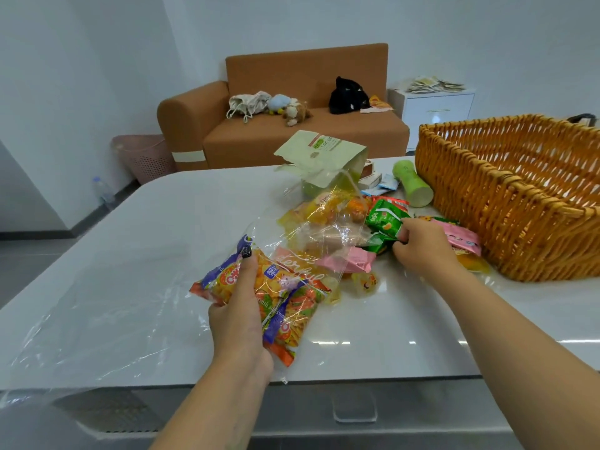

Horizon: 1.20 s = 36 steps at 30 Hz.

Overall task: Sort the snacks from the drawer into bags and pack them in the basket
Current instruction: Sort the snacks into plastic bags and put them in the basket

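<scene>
My left hand (240, 306) grips a clear plastic bag (302, 274) holding orange-and-purple snack packets (285, 306) near the table's front edge. My right hand (418, 245) pinches green snack packets (384, 220) in the pile at the table's middle. Pink packets (354, 259) and yellow jelly cups (365, 282) lie around them. A second clear bag (328, 209) with orange and yellow snacks lies behind. The wicker basket (506, 203) stands at the right, tilted toward me, with nothing visible inside.
A pale green paper bag (321, 157) stands behind the pile, and a green bottle (412, 183) lies beside the basket with small boxes (373, 180). A loose clear plastic sheet (81, 319) covers the white table's (194, 206) left. Behind are a brown sofa (292, 131) and a white cabinet (438, 108).
</scene>
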### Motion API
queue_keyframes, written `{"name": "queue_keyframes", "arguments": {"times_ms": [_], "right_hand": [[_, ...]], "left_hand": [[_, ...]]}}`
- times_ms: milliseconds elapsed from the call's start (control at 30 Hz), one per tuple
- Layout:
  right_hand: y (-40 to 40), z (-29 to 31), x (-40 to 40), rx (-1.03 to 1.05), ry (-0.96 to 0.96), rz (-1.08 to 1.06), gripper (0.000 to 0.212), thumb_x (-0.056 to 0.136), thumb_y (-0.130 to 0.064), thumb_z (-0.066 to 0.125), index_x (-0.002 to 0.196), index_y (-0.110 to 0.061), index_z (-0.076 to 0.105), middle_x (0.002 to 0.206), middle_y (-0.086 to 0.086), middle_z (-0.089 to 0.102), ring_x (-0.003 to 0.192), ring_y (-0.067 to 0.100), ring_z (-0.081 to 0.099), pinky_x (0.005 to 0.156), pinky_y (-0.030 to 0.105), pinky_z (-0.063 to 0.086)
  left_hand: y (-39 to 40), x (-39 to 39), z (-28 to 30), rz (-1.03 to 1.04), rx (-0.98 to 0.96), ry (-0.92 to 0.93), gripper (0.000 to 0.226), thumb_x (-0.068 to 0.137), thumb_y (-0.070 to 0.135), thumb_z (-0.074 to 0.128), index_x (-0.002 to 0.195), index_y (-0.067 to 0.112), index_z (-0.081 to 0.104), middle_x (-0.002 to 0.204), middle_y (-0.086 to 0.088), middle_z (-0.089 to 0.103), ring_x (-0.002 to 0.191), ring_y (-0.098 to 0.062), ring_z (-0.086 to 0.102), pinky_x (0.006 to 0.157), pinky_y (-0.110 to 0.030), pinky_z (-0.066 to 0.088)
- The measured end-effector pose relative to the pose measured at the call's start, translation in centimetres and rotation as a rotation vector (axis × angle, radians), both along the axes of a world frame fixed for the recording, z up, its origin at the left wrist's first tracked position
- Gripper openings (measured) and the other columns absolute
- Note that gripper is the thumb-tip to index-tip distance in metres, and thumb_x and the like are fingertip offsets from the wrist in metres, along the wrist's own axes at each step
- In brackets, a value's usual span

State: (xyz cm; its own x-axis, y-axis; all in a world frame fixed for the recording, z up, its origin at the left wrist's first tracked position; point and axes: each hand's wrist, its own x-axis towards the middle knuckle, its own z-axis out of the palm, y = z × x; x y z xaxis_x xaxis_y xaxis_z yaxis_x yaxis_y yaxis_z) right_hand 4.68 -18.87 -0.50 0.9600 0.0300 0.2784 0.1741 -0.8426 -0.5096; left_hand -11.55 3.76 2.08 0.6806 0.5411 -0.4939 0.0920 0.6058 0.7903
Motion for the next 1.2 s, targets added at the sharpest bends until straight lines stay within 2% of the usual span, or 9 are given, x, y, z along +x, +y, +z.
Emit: {"name": "queue_keyframes", "arguments": {"times_ms": [233,367,600,733,867,967,1033,1100,1200], "right_hand": [[-0.7,4.0,-1.7,0.093,0.067,-0.009,0.018,0.077,-0.005,0.066,0.068,-0.019,0.061,0.103,0.008,0.068,0.102,0.027,0.06,0.089,0.041,0.052],[-0.5,5.9,-4.0,-0.031,0.108,0.016,0.009,0.079,-0.006,0.066,0.08,-0.015,0.067,0.099,0.006,0.061,0.1,0.025,0.055,0.078,0.03,0.045],[-2.1,5.2,-12.5,0.092,0.19,-0.145,0.008,0.085,-0.012,0.061,0.077,-0.015,0.063,0.077,-0.002,0.06,0.082,0.021,0.061,0.074,0.041,0.055],[-2.5,4.3,-15.8,0.321,0.199,-0.252,0.014,0.085,-0.006,0.057,0.078,-0.018,0.058,0.088,0.006,0.06,0.083,0.026,0.064,0.065,0.046,0.059],[-3.0,5.5,-17.3,0.706,0.267,-0.334,0.021,0.088,0.005,0.051,0.097,-0.009,0.063,0.11,0.016,0.058,0.072,0.025,0.068,0.045,0.027,0.056],[-2.8,7.1,-18.2,1.35,0.406,-0.268,0.031,0.094,0.011,0.04,0.118,0.0,0.056,0.115,0.021,0.057,0.077,0.025,0.065,0.048,0.024,0.057],[-2.6,8.5,-18.8,1.667,0.477,-0.144,0.032,0.096,0.012,0.032,0.113,-0.004,0.055,0.106,0.019,0.062,0.083,0.027,0.064,0.05,0.023,0.057],[-2.5,9.7,-18.9,1.754,0.526,-0.017,0.036,0.097,0.01,0.03,0.104,-0.01,0.059,0.1,0.016,0.067,0.082,0.026,0.068,0.054,0.023,0.058],[-2.5,10.6,-18.6,1.793,0.561,0.121,0.044,0.092,0.008,0.033,0.119,-0.015,0.06,0.1,0.015,0.072,0.077,0.025,0.071,0.052,0.023,0.057]], "left_hand": [[-0.3,-0.7,0.9,-0.026,-0.021,-0.042,0.068,0.068,0.052,0.082,0.123,0.021,0.057,0.102,-0.005,0.074,0.081,-0.027,0.074,0.073,-0.051,0.06],[0.0,-1.4,1.7,-0.014,-0.046,-0.063,0.061,0.07,0.048,0.082,0.118,0.02,0.059,0.103,-0.005,0.073,0.081,-0.027,0.074,0.071,-0.047,0.06],[0.1,-2.4,3.0,-0.166,-0.058,-0.082,0.053,0.073,0.046,0.081,0.114,0.018,0.063,0.097,-0.009,0.075,0.076,-0.028,0.074,0.07,-0.046,0.06],[-0.4,-3.4,2.9,-0.261,-0.035,-0.07,0.054,0.074,0.044,0.081,0.116,0.016,0.063,0.09,-0.011,0.076,0.066,-0.028,0.074,0.055,-0.041,0.058],[-0.2,-4.2,2.8,-0.343,-0.001,-0.059,0.053,0.075,0.046,0.078,0.116,0.015,0.064,0.091,-0.012,0.076,0.072,-0.031,0.074,0.057,-0.042,0.059],[0.5,-4.6,2.5,-0.381,0.054,-0.067,0.057,0.072,0.051,0.078,0.115,0.017,0.066,0.093,-0.011,0.076,0.08,-0.032,0.074,0.071,-0.045,0.059],[1.0,-4.7,2.4,-0.399,0.075,-0.089,0.058,0.07,0.053,0.077,0.113,0.016,0.067,0.095,-0.012,0.076,0.085,-0.034,0.074,0.082,-0.05,0.057],[1.4,-4.8,2.5,-0.404,0.08,-0.126,0.056,0.072,0.051,0.075,0.113,0.015,0.068,0.098,-0.013,0.076,0.088,-0.034,0.073,0.087,-0.05,0.055],[1.6,-5.0,3.1,-0.397,0.077,-0.19,0.057,0.064,0.047,0.073,0.111,0.015,0.068,0.096,-0.013,0.076,0.08,-0.03,0.074,0.079,-0.044,0.056]]}}
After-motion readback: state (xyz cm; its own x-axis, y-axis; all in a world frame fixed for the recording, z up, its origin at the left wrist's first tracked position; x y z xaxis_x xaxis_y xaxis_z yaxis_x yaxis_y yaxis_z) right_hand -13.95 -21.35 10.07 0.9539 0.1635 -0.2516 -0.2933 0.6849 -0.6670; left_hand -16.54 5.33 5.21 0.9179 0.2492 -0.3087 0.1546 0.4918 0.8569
